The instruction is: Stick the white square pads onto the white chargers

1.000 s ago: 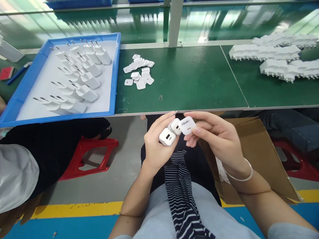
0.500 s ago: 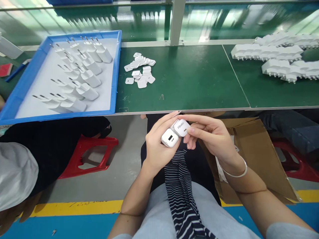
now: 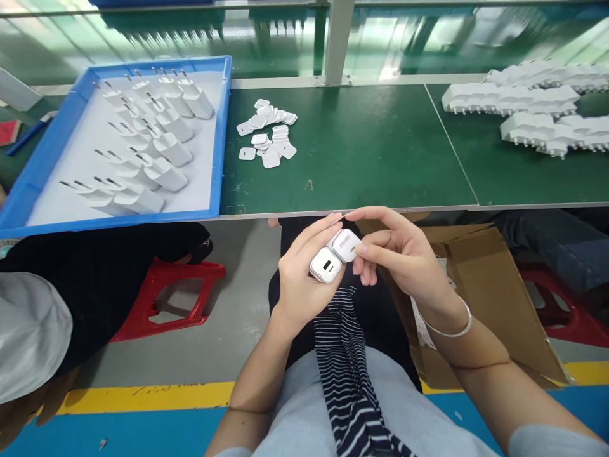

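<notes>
Faceplate (image 3: pixel 343 246), white plastic square, is pinched by right hand (image 3: pixel 404 254) over one of two white block chargers (image 3: pixel 322 269) clasped by left hand (image 3: pixel 301 279), second uncovered.

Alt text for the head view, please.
The left hand holds two white chargers side by side; the right hand touches a lettered white cover at the end of one. Beyond, a blue tray of pronged plugs stands left of loose covers on a green table.

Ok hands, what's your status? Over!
Left hand: gripping two chargers. Right hand: touching printed cover, over one charger's end. Nothing seen in the way.
</notes>
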